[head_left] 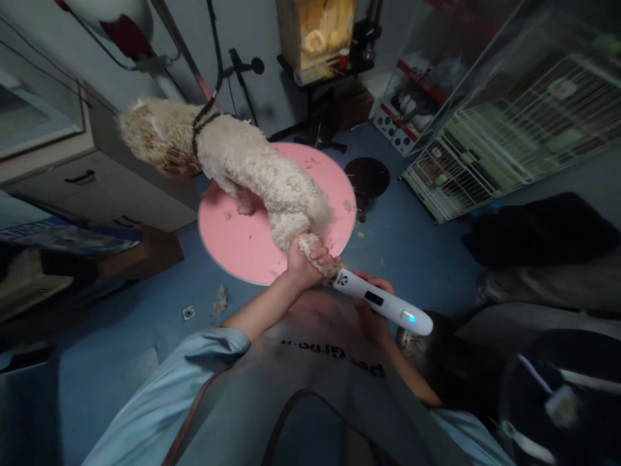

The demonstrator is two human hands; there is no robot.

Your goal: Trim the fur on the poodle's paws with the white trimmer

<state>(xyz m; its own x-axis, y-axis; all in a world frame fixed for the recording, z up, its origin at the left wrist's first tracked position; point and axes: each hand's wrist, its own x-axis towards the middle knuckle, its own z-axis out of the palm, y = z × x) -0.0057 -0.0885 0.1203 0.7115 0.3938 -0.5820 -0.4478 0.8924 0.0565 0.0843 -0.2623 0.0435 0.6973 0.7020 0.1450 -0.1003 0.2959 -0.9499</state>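
A curly, cream-coloured dog (262, 165) stands on a round pink grooming table (228, 243), its head toward the upper left and a black loop (196, 126) around its neck. My left hand (305, 262) is closed around one of its hind legs, which is drawn back toward me past the table's edge. In my right hand (373, 304) is a white hair clipper (383, 301) with a blue light glowing near its rear end. The clipper's head is at the paw, right beside my left fingers; the blade itself is hard to make out.
Tufts of cut hair (220, 299) lie on the blue floor and the tabletop. A black round stool (367, 178) stands beyond the table. Wire cages (485, 142) line the right side, a drawer cabinet (87, 178) the left. A white dryer (126, 19) hangs upper left.
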